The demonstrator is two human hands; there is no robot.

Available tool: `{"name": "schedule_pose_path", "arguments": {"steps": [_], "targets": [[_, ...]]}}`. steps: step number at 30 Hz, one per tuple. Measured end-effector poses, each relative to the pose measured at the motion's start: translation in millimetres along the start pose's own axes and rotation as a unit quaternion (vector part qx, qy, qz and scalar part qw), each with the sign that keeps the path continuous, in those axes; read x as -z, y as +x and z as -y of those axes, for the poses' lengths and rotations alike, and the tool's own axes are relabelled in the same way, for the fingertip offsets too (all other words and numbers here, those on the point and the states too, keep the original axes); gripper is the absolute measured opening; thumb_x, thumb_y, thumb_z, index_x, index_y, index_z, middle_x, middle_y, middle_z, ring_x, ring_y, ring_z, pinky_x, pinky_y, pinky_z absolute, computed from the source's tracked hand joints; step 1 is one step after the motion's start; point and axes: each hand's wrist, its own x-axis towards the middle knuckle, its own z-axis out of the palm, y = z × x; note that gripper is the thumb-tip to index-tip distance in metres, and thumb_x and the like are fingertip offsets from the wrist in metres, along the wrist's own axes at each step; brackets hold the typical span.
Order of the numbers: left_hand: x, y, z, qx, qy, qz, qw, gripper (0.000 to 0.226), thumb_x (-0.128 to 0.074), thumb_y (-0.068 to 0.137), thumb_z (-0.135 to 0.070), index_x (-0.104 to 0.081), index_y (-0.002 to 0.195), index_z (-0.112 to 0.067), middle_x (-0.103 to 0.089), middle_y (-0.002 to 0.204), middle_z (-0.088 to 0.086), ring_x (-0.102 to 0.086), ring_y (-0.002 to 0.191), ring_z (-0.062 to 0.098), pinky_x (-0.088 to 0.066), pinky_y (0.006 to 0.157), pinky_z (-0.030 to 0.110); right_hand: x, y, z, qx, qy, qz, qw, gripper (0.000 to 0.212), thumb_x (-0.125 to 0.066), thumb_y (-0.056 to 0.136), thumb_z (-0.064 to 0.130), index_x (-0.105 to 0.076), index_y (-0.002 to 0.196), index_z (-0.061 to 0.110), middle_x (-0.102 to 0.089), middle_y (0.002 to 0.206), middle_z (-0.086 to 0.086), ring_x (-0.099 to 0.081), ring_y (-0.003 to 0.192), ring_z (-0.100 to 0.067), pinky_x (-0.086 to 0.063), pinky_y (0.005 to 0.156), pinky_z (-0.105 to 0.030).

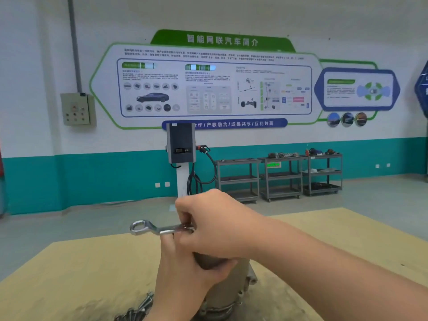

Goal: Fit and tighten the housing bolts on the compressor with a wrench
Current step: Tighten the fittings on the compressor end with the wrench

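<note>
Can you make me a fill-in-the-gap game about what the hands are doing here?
1. The right hand grips a silvery metal ring ____.
2. The left hand holds the upright grey metal ____.
3. Loose grey metal bolts lie on the tan wooden ____.
4. The grey metal carts stand against the white and ____ wall.

Missing words: wrench, compressor, table, teal.

Bright even light, soft blur, bowed edges

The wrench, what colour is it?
The wrench is shiny silver metal, seen best in the head view, gripped by the right hand.
</note>
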Motion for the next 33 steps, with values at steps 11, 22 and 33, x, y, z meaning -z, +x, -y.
{"name": "schedule_pose_path", "arguments": {"steps": [11,22,33], "targets": [[4,-7,6,-0.006,-0.025,-0.004,1.000,0.124,-0.057,0.046,-0.087,-0.034,0.148,-0.019,-0.025,0.107,-0.013,-0.041,0.103,0.006,-0.035,0.085,0.018,16,52,-86,-0.407,0.566,0.027,0.716,0.018,-0.041,0.096,-0.004,-0.050,0.082,0.004,-0.039,0.051,0.002,-0.025,0.030,-0.004,-0.018,0.031,-0.012],[7,-5,9,-0.004,-0.018,0.011,1.000,0.125,-0.049,0.046,-0.094,-0.026,0.148,-0.025,-0.017,0.103,-0.020,-0.038,0.111,0.005,-0.035,0.094,0.021,-9,-78,-100,-0.390,0.683,-0.265,0.557,0.027,-0.052,0.089,0.010,-0.039,0.067,0.017,-0.036,0.050,0.002,-0.026,0.039,-0.009,-0.023,0.038,-0.021],[-6,-3,7,-0.030,0.038,0.019,0.999,0.078,-0.029,0.067,-0.070,-0.044,0.127,-0.023,-0.032,0.098,-0.010,-0.045,0.100,0.016,-0.034,0.076,0.022,-13,-52,6,0.058,-0.010,-0.166,0.984,0.024,-0.068,0.078,0.018,-0.047,0.068,0.023,-0.048,0.060,0.010,-0.040,0.055,-0.002,-0.033,0.052,-0.016]]}}
